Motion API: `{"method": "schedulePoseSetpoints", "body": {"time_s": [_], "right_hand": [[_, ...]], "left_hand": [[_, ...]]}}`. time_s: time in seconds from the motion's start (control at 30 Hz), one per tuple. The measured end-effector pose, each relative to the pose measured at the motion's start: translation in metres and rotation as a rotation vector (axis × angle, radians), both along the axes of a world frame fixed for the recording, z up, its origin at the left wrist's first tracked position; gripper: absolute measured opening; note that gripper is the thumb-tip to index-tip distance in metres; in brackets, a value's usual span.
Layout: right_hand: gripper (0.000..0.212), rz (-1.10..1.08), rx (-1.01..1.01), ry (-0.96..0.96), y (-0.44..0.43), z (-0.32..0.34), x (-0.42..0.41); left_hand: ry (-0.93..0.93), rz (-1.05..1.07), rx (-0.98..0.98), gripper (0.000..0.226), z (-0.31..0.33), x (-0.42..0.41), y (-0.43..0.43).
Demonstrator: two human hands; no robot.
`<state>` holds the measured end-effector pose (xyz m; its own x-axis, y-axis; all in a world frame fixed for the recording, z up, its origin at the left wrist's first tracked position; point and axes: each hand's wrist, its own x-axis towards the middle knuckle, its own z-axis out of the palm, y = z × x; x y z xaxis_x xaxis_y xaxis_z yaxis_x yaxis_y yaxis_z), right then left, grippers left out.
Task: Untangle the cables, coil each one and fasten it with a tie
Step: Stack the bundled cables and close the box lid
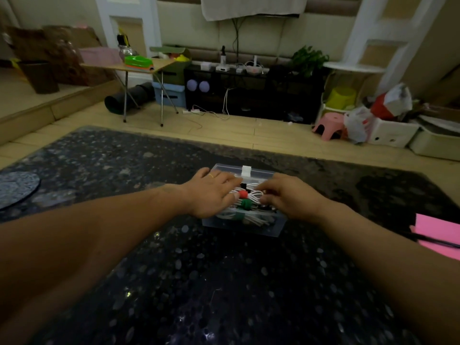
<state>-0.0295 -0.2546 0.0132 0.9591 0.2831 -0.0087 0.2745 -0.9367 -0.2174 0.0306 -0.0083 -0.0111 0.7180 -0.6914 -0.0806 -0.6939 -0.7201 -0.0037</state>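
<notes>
Cables point(252, 195) lie coiled and tied in the box point(249, 230), left hand point(211, 195) pressing flat, right hand point(291, 197) hold unclear; little seems left.

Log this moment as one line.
left hand: rests on cables | right hand: on cables, grip unclear | cables: coiled, tied, in clear box | box: on dark table
</notes>
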Motion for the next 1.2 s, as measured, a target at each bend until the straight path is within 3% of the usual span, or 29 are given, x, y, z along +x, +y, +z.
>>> {"method": "schedulePoseSetpoints", "body": {"time_s": [0.07,0.23,0.3,0.4,0.5,0.8,0.87,0.97,1.03,1.13,1.2], "right_hand": [[0.014,-0.051,0.068,-0.001,0.001,0.0,0.002],[0.017,-0.041,0.011,-0.094,-0.005,-0.005,0.0],[0.009,-0.007,-0.041,-0.027,-0.01,0.006,-0.007],[0.028,0.049,-0.105,0.115,-0.015,0.023,-0.011],[0.026,0.027,-0.146,0.124,-0.005,0.024,-0.003],[0.009,-0.057,-0.246,0.22,0.013,0.028,-0.006],[0.012,-0.139,-0.289,0.161,0.023,0.029,-0.02],[0.034,-0.246,-0.367,-0.069,0.04,0.013,-0.038],[0.045,-0.2,-0.235,-0.152,0.049,0.002,-0.042],[0.052,-0.072,0.067,-0.029,0.055,-0.01,-0.044],[0.058,-0.06,0.059,0.03,0.054,-0.014,-0.042]], "left_hand": [[-0.018,0.009,-0.011,0.068,-0.001,-0.002,0.0],[-0.067,0.058,-0.029,0.061,0.004,-0.004,-0.005],[0.012,0.108,-0.015,0.06,0.012,-0.002,-0.006],[0.159,0.1,-0.006,0.059,0.028,0.007,-0.002],[0.211,0.061,-0.024,0.056,0.033,0.012,0.005],[-0.042,-0.015,0.19,0.05,0.036,0.002,-0.003],[-0.103,-0.007,0.124,0.046,0.03,-0.007,-0.005],[-0.117,-0.005,-0.077,0.057,0.012,-0.03,-0.01],[-0.015,0.021,-0.086,0.073,0.006,-0.041,-0.01],[0.033,-0.003,-0.05,0.094,0.001,-0.041,-0.006],[0.023,-0.008,-0.047,0.096,-0.005,-0.039,-0.003]]}}
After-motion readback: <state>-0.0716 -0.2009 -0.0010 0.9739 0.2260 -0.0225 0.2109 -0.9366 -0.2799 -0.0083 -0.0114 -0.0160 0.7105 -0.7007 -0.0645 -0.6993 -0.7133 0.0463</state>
